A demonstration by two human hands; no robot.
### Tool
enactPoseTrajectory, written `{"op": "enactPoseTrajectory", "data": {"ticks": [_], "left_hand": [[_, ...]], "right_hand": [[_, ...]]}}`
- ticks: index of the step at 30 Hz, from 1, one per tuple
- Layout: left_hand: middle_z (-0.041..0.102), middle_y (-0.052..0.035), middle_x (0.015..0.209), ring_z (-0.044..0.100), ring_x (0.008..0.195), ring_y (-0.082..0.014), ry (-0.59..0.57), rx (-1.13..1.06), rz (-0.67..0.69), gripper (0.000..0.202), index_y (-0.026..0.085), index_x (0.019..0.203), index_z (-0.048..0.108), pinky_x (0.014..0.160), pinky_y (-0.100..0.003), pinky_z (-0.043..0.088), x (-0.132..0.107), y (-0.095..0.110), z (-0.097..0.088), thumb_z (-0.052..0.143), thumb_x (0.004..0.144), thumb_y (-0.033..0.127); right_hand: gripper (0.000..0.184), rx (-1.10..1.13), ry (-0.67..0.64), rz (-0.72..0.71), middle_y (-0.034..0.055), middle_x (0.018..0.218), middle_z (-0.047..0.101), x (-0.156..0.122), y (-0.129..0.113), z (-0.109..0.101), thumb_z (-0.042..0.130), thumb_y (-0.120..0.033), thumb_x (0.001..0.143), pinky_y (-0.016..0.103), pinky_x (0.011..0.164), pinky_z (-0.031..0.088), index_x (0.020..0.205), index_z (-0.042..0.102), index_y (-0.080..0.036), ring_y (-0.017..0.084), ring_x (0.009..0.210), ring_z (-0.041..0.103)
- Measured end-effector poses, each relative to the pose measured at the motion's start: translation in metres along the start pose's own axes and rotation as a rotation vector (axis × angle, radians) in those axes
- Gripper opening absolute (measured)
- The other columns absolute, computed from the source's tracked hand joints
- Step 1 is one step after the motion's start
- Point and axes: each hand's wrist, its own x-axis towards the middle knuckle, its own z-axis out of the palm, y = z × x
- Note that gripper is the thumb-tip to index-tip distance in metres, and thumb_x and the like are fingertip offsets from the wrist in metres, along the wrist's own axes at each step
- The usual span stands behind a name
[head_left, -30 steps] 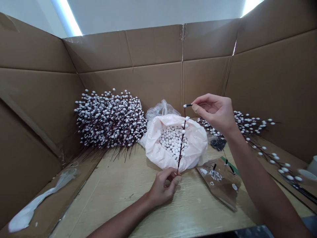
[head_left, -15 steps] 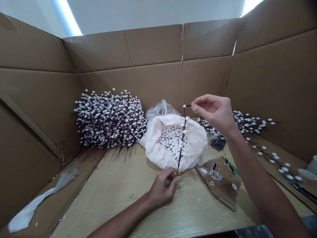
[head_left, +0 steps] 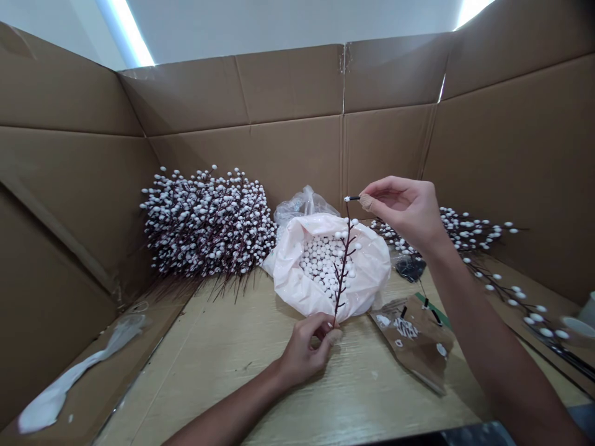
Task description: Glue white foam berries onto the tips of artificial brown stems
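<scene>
Between the finger and thumb of my left hand (head_left: 309, 348) is the lower end of a dark brown berry twig (head_left: 343, 266), held nearly upright. White berries sit on its upper part, while bare side stubs show lower down. My right hand (head_left: 402, 207) pinches a short, thin black stick (head_left: 354, 198) with a white tip. That tip is at the top of the twig, touching it or very close. Behind the twig stands an open pinkish-white plastic bag (head_left: 290, 288) full of white berry balls (head_left: 320, 263). Tan covers wrap the tips of some fingers.
A big heap of white-berry branches (head_left: 209, 223) lies at the left back. More berry branches (head_left: 476, 229) are on the right. A brown sheet (head_left: 418, 334) with white smears and several black sticks lies right of centre. Cardboard walls (head_left: 288, 148) enclose the wooden table (head_left: 223, 371).
The twig has turned in my left hand, so bare side stubs now show along its lower part. Both hands and the black stick stay almost where they were.
</scene>
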Motion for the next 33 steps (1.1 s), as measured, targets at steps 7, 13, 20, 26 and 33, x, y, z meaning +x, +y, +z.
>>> {"op": "enactPoseTrajectory", "data": {"ticks": [7, 13, 20, 26, 33], "left_hand": [[0.056, -0.003, 0.07, 0.053, 0.062, -0.0115, -0.006, -0.009, -0.029, 0.015, 0.012, 0.088, 0.061, 0.055, -0.019, 0.043, -0.0007, -0.0024, 0.0, 0.055, 0.085, 0.025], [0.055, -0.0019, 0.068, 0.052, 0.061, -0.011, -0.014, -0.028, -0.048, 0.016, 0.012, 0.087, 0.06, 0.054, -0.018, 0.042, -0.0007, -0.0021, -0.0002, 0.056, 0.086, 0.027], [0.055, -0.0015, 0.067, 0.052, 0.06, -0.0104, -0.001, -0.04, -0.051, 0.015, 0.012, 0.086, 0.06, 0.055, -0.018, 0.043, -0.0009, -0.0007, 0.0003, 0.056, 0.086, 0.027], [0.055, -0.0007, 0.065, 0.052, 0.058, -0.0097, -0.001, -0.05, -0.057, 0.015, 0.012, 0.083, 0.059, 0.055, -0.019, 0.043, 0.0001, 0.0014, 0.0, 0.057, 0.085, 0.027], [0.054, 0.0002, 0.064, 0.05, 0.058, -0.0092, 0.006, -0.038, -0.059, 0.014, 0.013, 0.081, 0.059, 0.055, -0.018, 0.042, 0.0002, 0.0018, -0.0002, 0.058, 0.084, 0.027]], "right_hand": [[0.004, -0.019, -0.012, -0.029, 0.0026, 0.075, 0.07, -0.0004, 0.0005, -0.0016, 0.07, -0.017, 0.071, 0.029, 0.067, 0.059, 0.074, 0.069, -0.019, 0.016, 0.07, 0.067], [0.004, -0.031, -0.011, -0.058, 0.0024, 0.074, 0.07, -0.0003, 0.0028, -0.0015, 0.069, -0.016, 0.072, 0.029, 0.067, 0.059, 0.075, 0.069, -0.019, 0.016, 0.07, 0.067], [0.004, -0.076, -0.011, -0.099, 0.003, 0.075, 0.07, -0.001, 0.0031, -0.0005, 0.068, -0.017, 0.072, 0.03, 0.066, 0.06, 0.076, 0.069, -0.019, 0.016, 0.07, 0.067], [0.005, -0.139, -0.007, -0.126, 0.0031, 0.076, 0.07, -0.0028, 0.0019, 0.0004, 0.067, -0.019, 0.073, 0.031, 0.068, 0.06, 0.077, 0.069, -0.019, 0.016, 0.07, 0.067], [0.009, -0.171, -0.004, -0.155, 0.0035, 0.078, 0.07, -0.0039, 0.0, 0.0006, 0.066, -0.015, 0.072, 0.031, 0.07, 0.06, 0.079, 0.07, -0.018, 0.016, 0.071, 0.067]]}}
